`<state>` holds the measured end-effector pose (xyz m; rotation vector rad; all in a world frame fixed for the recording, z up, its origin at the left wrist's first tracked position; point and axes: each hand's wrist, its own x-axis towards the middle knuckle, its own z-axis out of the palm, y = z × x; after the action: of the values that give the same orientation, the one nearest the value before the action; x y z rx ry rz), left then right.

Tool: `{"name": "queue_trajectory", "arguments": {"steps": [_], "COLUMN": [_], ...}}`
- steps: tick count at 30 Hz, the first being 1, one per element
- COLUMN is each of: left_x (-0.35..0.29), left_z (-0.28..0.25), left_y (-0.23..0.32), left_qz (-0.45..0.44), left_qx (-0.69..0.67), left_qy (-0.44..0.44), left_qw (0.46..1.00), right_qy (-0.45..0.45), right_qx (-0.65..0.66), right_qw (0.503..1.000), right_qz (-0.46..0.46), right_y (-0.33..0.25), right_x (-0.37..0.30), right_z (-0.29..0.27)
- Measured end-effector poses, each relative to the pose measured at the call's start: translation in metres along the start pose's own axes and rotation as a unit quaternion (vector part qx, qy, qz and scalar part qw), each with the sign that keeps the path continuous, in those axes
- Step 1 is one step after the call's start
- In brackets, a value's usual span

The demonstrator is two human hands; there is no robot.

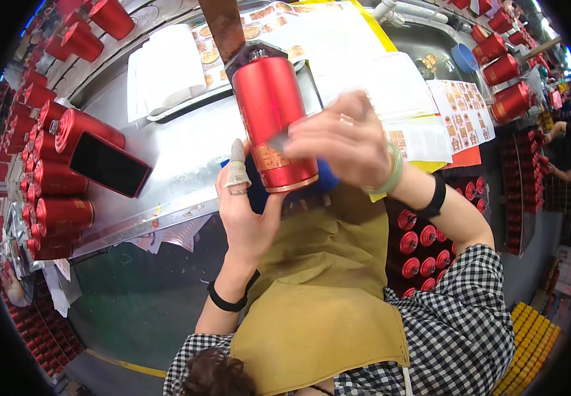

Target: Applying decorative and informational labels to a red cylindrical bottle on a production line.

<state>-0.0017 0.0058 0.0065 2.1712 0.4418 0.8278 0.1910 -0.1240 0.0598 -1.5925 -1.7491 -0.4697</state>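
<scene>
A shiny red metal bottle [269,92] lies in front of me, its narrow neck pointing away. Gold patterned decoration shows on its side near the base. My left hand [249,221] grips the base end from below and the left, and pale covers sit on a finger. Over the bottle's right side is my right hand [348,142], blurred by motion. Between its fingers a small dark flat piece [279,140] lies against or just above the decorated part; contact is unclear. Something blue beneath the bottle is mostly hidden.
A black phone [109,165] leans on stacked red bottles [64,214] at the left. White paper [166,69] and printed decal sheets [463,119] cover parts of the metal bench [166,152]. A sink with a blue bowl [465,58] stands far right. Other people are at right.
</scene>
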Motion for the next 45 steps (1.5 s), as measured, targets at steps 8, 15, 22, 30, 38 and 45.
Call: {"name": "queue_trajectory", "arguments": {"steps": [8,15,22,30,38,45], "left_x": [0.013,0.013,0.001,0.009,0.014,0.022], "left_z": [0.003,0.015,0.015,-0.002,-0.002,-0.02], "left_y": [0.023,0.039,0.002,0.019,0.008,-0.005], "left_qz": [0.108,0.127,-0.052,0.053,0.016,-0.149], "left_qx": [0.155,0.267,-0.091,0.017,0.034,-0.416], "left_qy": [-0.012,-0.018,0.057,0.046,-0.027,-0.068], "left_qw": [0.982,0.955,0.993,0.997,0.999,0.895], "right_qy": [-0.029,0.127,-0.002,0.121,0.09,0.012], "right_qx": [0.104,0.058,0.042,0.011,0.196,0.085], "right_qw": [0.994,0.977,0.999,0.966,0.881,0.951], "right_qz": [0.0,0.158,0.017,0.228,0.421,0.296], "right_y": [-0.029,-0.008,-0.026,-0.003,-0.039,-0.056], "right_x": [-0.009,0.012,0.008,0.028,-0.014,-0.022], "right_z": [-0.036,-0.036,-0.013,-0.019,-0.013,0.006]}}
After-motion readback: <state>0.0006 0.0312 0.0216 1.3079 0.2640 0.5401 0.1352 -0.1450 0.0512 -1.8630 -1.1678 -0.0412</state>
